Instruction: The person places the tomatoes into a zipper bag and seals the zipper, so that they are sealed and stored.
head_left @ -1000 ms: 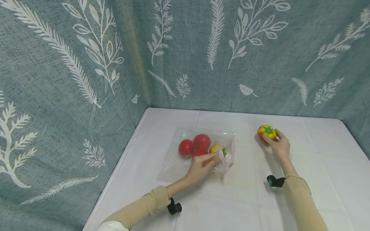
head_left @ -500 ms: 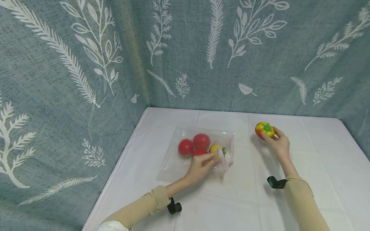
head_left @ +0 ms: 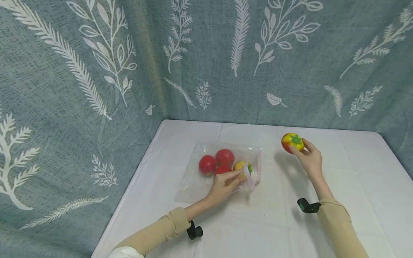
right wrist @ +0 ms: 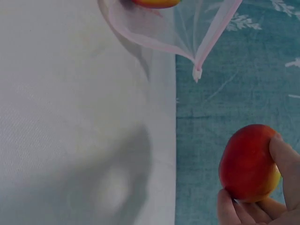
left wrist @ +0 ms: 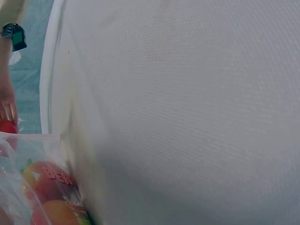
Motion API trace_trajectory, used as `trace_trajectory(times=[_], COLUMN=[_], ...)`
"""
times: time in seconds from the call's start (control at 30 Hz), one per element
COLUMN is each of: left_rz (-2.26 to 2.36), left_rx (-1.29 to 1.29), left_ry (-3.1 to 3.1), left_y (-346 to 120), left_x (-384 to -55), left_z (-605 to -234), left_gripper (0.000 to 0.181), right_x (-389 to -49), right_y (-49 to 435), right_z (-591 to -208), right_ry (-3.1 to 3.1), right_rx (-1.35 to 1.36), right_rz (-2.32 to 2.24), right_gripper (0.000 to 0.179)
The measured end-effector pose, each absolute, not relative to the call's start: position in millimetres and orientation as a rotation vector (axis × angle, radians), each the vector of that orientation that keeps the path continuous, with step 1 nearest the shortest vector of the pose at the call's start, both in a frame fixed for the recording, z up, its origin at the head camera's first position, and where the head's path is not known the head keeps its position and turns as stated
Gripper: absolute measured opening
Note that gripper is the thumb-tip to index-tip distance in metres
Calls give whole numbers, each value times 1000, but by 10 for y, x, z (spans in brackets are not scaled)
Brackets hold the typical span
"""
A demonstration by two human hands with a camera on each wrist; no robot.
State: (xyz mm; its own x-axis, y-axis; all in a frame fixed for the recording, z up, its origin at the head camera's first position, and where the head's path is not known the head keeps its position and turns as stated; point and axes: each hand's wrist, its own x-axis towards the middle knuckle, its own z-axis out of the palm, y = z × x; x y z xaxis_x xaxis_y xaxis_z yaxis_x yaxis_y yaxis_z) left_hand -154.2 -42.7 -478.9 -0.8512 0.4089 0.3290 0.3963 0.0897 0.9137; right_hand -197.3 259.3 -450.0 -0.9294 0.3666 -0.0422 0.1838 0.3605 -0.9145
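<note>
My right hand [head_left: 311, 161] holds a red-and-yellow fruit [head_left: 287, 143] with a green leafy cap above the table, thumb on one side and fingers on the other. In the right wrist view the fruit [right wrist: 246, 164] shows its smooth red underside. My left hand [head_left: 222, 188] pinches the mouth edge of a clear plastic zip bag [head_left: 188, 188]. The pink-edged mouth [right wrist: 161, 46] gapes toward the right hand. Inside lie several fruits, among them a red one [head_left: 207, 165] and a yellow one with a green cap [head_left: 239, 165]. My left hand partly covers another red fruit [head_left: 222, 170].
A white cloth covers the table [head_left: 267, 229]. Blue-green curtains [head_left: 219, 96] with white leaf prints hang behind it and along the left side. Small black cameras sit at the left wrist [head_left: 195, 232] and the right wrist [head_left: 308, 206].
My right hand has lifted the red-and-yellow fruit from near the table and carried it slightly left and farther away. My left hand and the bag have stayed put.
</note>
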Motion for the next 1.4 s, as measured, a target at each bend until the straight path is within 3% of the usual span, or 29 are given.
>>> trace_trajectory(times=[0.77,1.4], left_rz=[1957,1952], left_rx=[832,841], left_ry=[2284,2264], left_y=[-418,-413], left_x=[-1550,-1546], left_z=[-4811,-4793], left_gripper=[35,36], right_x=[-1743,-1627], right_y=[2398,2251], right_z=[-4262,-4312], right_ry=[-2549,-2580], right_rx=[-239,-115], right_rz=[1578,1656], right_gripper=[73,76])
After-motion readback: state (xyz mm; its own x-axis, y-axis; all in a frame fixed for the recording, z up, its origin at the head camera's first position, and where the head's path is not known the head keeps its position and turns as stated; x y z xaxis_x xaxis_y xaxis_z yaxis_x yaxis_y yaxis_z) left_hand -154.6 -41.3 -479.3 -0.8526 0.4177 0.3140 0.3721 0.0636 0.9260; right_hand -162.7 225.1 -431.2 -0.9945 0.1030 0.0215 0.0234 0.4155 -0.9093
